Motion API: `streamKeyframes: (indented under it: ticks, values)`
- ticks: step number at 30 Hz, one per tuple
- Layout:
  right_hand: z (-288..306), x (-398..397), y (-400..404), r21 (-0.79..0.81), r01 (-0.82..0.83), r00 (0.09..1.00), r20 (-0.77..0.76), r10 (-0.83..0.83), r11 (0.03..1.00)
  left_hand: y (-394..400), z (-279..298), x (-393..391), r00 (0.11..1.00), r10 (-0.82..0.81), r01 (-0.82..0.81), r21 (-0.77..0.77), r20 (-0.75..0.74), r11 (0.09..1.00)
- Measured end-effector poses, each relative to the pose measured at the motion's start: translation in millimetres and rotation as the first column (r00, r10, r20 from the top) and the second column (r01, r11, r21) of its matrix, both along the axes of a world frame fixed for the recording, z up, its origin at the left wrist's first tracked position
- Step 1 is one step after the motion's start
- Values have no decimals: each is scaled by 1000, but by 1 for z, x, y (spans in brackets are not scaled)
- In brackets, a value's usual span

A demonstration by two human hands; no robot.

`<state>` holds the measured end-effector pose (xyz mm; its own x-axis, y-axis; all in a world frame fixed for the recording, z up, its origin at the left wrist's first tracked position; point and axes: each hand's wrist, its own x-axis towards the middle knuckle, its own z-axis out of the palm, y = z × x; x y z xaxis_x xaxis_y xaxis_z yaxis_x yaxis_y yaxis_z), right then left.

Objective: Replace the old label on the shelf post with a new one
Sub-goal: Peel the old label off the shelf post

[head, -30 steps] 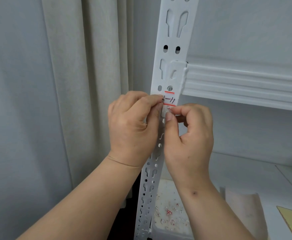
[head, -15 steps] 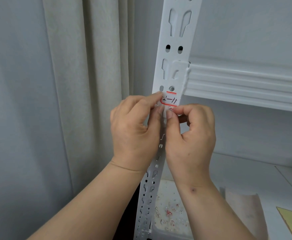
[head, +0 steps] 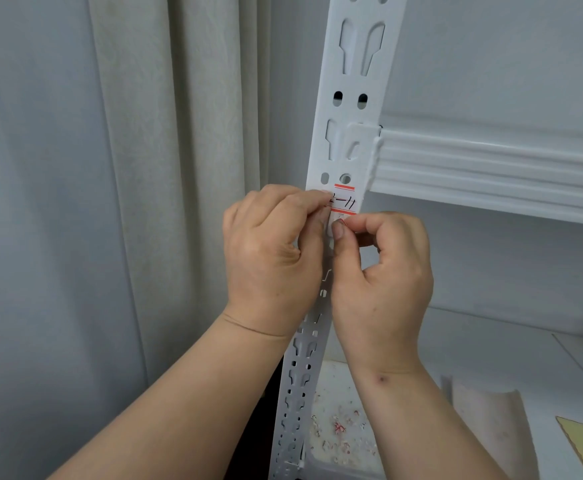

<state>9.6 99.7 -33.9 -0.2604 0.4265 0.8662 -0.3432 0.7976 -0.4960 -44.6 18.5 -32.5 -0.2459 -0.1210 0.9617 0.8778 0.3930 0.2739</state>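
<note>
The label (head: 344, 201) on the shelf post (head: 350, 140) could tear or stick crooked, since the left hand (head: 269, 251) pinches its nine-o'clock edge while the right hand (head: 383, 271) pinches a scrap at six o'clock.

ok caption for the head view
Both hands work a red-striped label on a white shelf post.

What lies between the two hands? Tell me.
Head view: the shelf post runs between left hand and right hand, its label just above their fingertips.
</note>
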Motion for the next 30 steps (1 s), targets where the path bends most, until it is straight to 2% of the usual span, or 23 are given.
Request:
streamKeyframes:
  ticks: [7,12,21,26,30]
  values:
    - [-1,-1,-2,-18,-8,1000,-2,8,1000,2,1,4,998,-34,33,21,48,999]
    - [-1,0,0,-2,-2,1000,5,2,1000,4,-11,8,983,-120,103,123,141,987]
    - [-2,-1,1,9,-15,1000,3,15,1000,4,-8,4,997,-70,67,77,35,995]
    - [-3,-1,1,-3,-22,1000,2,22,1000,7,-4,6,994,-95,89,92,62,992]
    - [-3,-1,0,-6,-30,1000,4,30,1000,10,4,9,979,-134,116,117,153,986]
